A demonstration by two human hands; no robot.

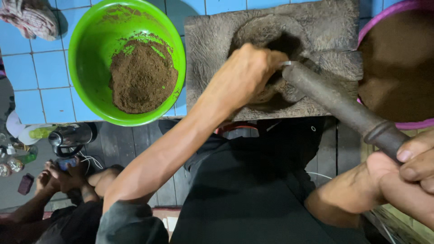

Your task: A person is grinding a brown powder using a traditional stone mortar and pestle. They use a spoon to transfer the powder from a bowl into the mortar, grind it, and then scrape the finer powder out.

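My left hand (242,74) reaches into the hollow of a grey stone mortar (316,27), fingers curled down inside; what they hold is hidden. My right hand (413,174) grips the thick end of a dark heavy pestle (339,104), which slants up to the left with its tip resting at the hollow's rim, next to my left hand. A green plastic bowl (90,40) with a heap of brown powder (142,77) stands left of the mortar.
A pink-rimmed basin (386,20) of brown powder sits at the right. A crumpled cloth (31,18) lies on the blue tiled counter (36,72). Below left, another person's hands (58,174) hold a small object near a metal kettle (70,135).
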